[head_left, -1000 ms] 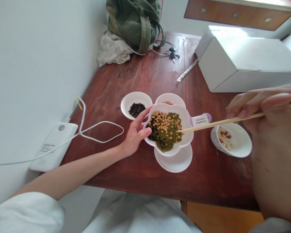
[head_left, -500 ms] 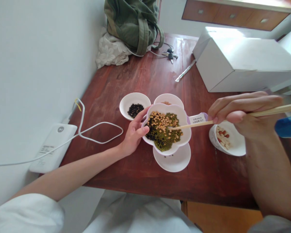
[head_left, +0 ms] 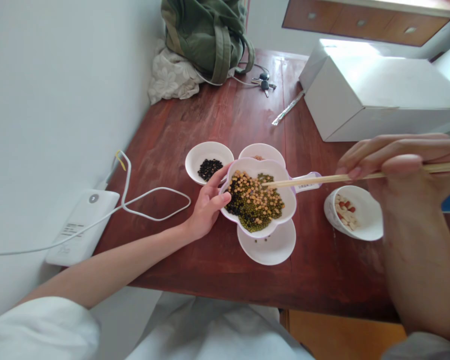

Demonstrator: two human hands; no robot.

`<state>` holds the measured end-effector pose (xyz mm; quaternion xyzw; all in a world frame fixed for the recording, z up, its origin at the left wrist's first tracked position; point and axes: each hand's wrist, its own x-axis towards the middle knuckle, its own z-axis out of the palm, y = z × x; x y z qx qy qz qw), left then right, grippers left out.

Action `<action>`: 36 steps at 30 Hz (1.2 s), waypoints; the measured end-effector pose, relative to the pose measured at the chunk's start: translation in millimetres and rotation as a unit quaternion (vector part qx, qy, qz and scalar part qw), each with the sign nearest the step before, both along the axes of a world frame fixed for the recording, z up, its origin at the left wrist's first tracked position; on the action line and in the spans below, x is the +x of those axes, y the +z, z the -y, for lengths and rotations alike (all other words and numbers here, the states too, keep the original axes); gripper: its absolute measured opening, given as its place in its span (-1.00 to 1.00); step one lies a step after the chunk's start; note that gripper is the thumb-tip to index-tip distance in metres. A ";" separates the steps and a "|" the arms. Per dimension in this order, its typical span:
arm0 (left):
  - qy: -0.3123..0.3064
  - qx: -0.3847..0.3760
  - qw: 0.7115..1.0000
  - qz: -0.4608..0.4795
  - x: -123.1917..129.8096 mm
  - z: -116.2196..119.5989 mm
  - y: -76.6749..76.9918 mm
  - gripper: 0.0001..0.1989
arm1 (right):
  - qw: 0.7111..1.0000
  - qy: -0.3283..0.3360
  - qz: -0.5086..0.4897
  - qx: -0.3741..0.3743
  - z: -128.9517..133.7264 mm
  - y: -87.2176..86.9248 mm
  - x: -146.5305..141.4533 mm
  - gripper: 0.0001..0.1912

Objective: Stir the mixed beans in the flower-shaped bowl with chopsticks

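Holding on to the rim of the white flower-shaped bowl (head_left: 289,210) is the left hand (head_left: 209,205), with its thumb over the edge. The bowl is in the middle, over the red-brown table (head_left: 165,270), and it covers part of two small white dishes. I cannot tell if it sits on them or is held up over them. Yellow, green and black beans (head_left: 255,200) are in it, and the black ones are mostly on the side by the thumb.

The right hand (head_left: 401,160) has its fingers closed around the wooden chopsticks (head_left: 322,179). Their thin tips are in the bowl, at the beans. They go over the bowl's handle (head_left: 307,183), which has a white label on it.

One small dish (head_left: 268,256) sticks out on the near side, with a few little green beans in it. The far dish (head_left: 268,149) has some light brown bits. Beside it is a round dish (head_left: 223,151) with black beans (head_left: 210,169). Near the right hand is a deep white bowl (head_left: 370,217) with pale and red-brown bits (head_left: 345,212).

Farther back are a green bag (head_left: 195,37), some keys (head_left: 264,84) and a big white box (head_left: 393,82)
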<state>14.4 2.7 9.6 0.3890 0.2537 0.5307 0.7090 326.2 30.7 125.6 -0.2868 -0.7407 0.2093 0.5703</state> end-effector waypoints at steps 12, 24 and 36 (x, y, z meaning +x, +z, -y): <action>0.013 -0.020 1.000 -0.001 0.9 -1.8 3.5 -0.37 | 0.995 0.048 0.082 0.007 18.1 4.0 -11.8 -0.76; 0.017 -0.033 0.999 -0.006 1.7 -1.2 6.6 -0.36 | 0.989 0.135 0.064 -0.023 24.2 9.0 -13.9 -0.62; 0.017 -0.038 0.999 -0.007 1.5 -0.9 6.9 -0.36 | 0.997 0.072 0.011 -0.037 13.5 -6.6 -25.1 -0.73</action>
